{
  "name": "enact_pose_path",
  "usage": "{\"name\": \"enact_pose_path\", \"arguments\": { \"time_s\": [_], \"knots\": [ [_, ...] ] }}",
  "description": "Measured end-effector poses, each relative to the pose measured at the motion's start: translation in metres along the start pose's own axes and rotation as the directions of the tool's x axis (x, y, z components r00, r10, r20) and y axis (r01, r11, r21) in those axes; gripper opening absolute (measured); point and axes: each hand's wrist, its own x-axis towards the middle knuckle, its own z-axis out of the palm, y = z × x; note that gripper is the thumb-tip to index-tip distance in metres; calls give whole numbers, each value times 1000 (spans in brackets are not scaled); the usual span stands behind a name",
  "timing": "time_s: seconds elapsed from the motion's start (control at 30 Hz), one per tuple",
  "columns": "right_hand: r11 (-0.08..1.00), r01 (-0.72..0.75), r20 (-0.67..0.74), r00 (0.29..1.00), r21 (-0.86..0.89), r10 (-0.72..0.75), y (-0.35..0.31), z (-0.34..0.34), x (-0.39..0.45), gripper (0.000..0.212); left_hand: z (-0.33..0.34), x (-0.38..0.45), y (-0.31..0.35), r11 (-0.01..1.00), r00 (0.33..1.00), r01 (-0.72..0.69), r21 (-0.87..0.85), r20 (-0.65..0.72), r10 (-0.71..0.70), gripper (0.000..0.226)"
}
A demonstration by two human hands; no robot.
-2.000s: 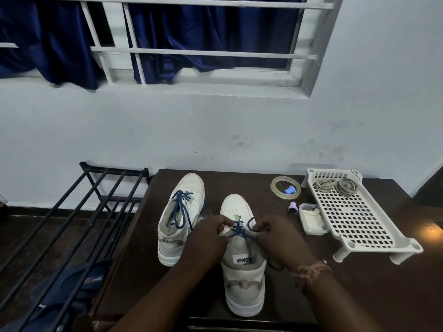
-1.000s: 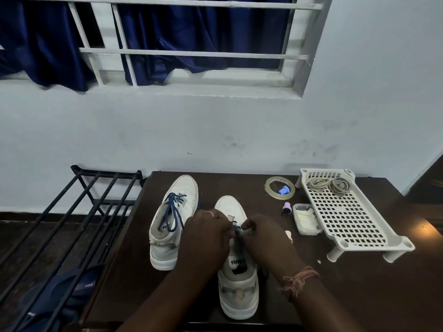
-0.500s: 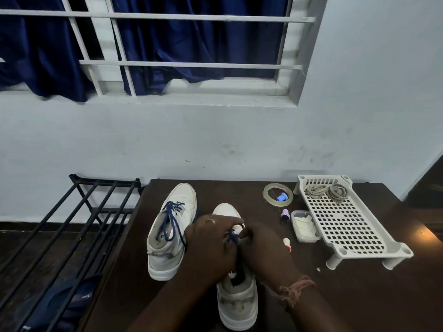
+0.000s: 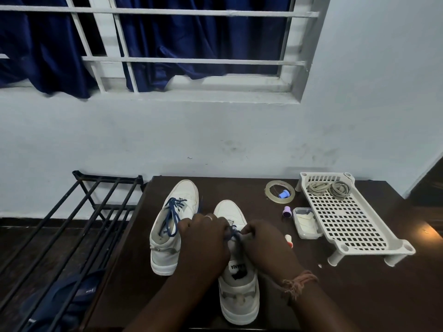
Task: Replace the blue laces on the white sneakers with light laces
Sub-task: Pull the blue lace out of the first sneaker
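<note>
Both hands (image 4: 236,238) on blue lace (image 4: 233,232)

tongue label of right sneaker (image 4: 237,267) | partly hidden, reads "…ANIA" | left sneaker (image 4: 165,232) tongue print illegible

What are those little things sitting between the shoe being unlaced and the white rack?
In the head view, a lidless plastic tub, a small purple cap and a small white-and-red bottle lie between the nearer sneaker and the white rack.

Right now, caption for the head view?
Both hands work the blue lace on the nearer white sneaker; light laces wait.
</note>
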Motion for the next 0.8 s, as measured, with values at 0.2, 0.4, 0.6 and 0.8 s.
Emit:
{"name": "enact_pose_path", "arguments": {
  "time_s": [0.2,0.4,0.6,0.8],
  "knots": [
    [998,-46,1,999,38,46,1,-3,0,10,-27,13,-1,-28,881,376,-926,367,-299,17],
    [999,-33,-6,999,14,33,0,-2,0,9,-28,15,-2,169,891,378,-910,308,-332,7],
    [1000,-23,4,1000,10,23,-1,0,-2,10,-9,1,-2,995,975,-65,-70,206,78,31],
    [1000,-19,-8,1000,15,19,-3,-2,-2,12,-3,7,-3,603,946,322,-730,271,-177,21]
  ]
}}
